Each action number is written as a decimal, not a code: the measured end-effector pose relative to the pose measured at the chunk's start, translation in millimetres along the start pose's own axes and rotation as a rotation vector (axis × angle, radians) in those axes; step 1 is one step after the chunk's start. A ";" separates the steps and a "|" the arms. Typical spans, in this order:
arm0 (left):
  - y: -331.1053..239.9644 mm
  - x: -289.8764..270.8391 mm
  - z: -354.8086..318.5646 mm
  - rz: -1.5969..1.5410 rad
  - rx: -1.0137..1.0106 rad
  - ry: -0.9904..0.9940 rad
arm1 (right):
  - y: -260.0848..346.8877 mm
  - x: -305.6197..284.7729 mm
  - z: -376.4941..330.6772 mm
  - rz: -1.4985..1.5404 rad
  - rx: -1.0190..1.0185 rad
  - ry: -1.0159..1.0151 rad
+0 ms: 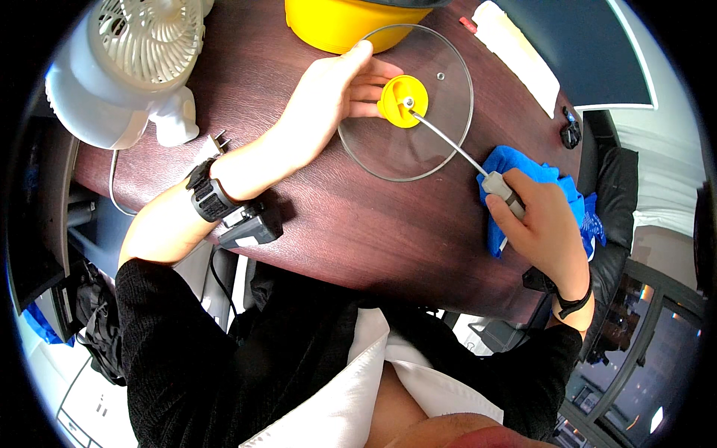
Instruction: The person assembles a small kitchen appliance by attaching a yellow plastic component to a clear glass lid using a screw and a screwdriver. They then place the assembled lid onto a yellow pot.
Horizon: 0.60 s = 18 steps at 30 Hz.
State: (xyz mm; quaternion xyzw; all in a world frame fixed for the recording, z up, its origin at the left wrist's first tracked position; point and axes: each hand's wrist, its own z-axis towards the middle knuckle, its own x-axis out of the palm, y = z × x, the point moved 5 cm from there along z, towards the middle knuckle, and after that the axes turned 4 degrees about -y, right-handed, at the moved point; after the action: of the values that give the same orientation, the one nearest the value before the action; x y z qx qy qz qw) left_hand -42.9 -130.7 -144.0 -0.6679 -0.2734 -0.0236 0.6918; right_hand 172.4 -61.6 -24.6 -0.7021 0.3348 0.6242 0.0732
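Note:
A round clear glass lid with a thin metal rim is tilted above the table. At its middle is a yellow knob with a screw in its centre. My left hand has its fingers against the knob's left side, with the thumb near the lid's rim. In my right hand is a screwdriver, gripped by its grey handle. Its long metal shaft slants up and left, its tip at or close to the screw. Behind the right hand a crumpled blue cloth lies on the table.
A yellow pot stands at the far edge of the brown table. White fan at the far left, its cable hanging down. A dark screen, a white strip and a small black object are at the far right.

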 end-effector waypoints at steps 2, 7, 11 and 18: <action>1.2 -0.3 0.4 -0.018 -0.014 0.001 | 3.7 1.4 1.2 0.003 -0.043 -0.019; -0.5 0.3 -0.1 -0.010 -0.009 0.005 | 1.6 2.5 4.1 0.000 -0.059 -0.037; 0.3 -0.9 0.5 -0.023 -0.011 0.015 | 3.1 1.8 6.2 -0.006 -0.078 -0.058; 0.5 -0.4 0.1 -0.014 -0.019 -0.002 | 1.6 -2.8 1.6 0.004 -0.006 -0.010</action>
State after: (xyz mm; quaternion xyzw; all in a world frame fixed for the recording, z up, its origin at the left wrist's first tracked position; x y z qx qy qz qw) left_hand -43.1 -130.7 -144.6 -0.6726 -0.2785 -0.0300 0.6850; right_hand 170.3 -60.9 -21.9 -0.6987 0.3339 0.6287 0.0716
